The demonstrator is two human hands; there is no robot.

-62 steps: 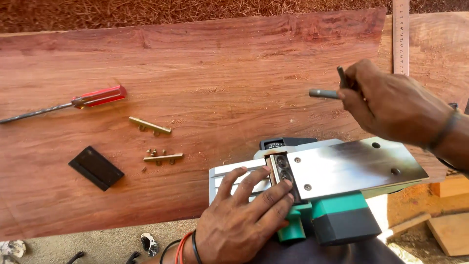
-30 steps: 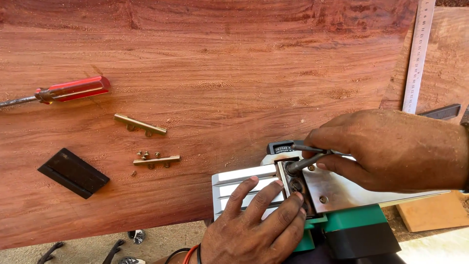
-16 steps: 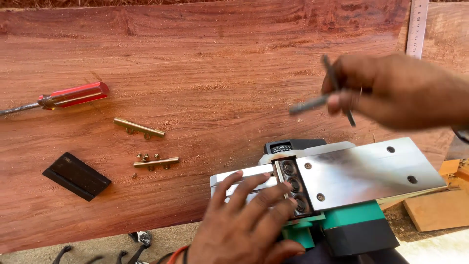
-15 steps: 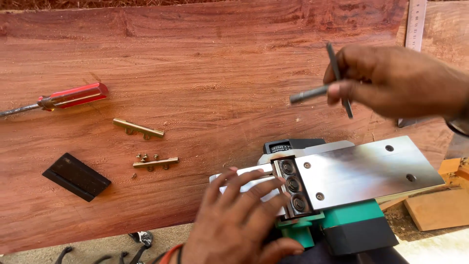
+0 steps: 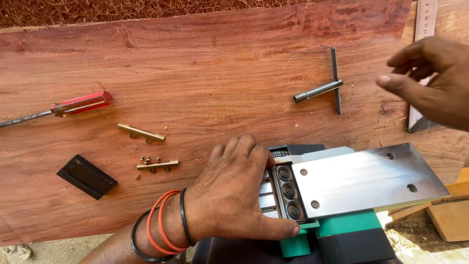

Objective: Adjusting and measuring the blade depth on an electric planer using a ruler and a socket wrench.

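Two hands are seen. The left hand (image 5: 234, 195) is pressed flat, fingers spread, on the upturned green electric planer with its bright metal sole (image 5: 361, 181). Farther off, a grey steel T-handled socket wrench (image 5: 322, 89) is left lying on the reddish wooden plank (image 5: 205, 73), just beside the right hand (image 5: 430, 80), held loosely open and empty.

Reddish wood plank (image 5: 205, 73) looked rough-sawn, matt; planer's steel sole plate (image 5: 366, 178) was smooth, brushed w/ sheen; grey metal T-wrench (image 5: 320, 90) dull; red-handled screwdriver (image 5: 83, 103) glossy plastic.
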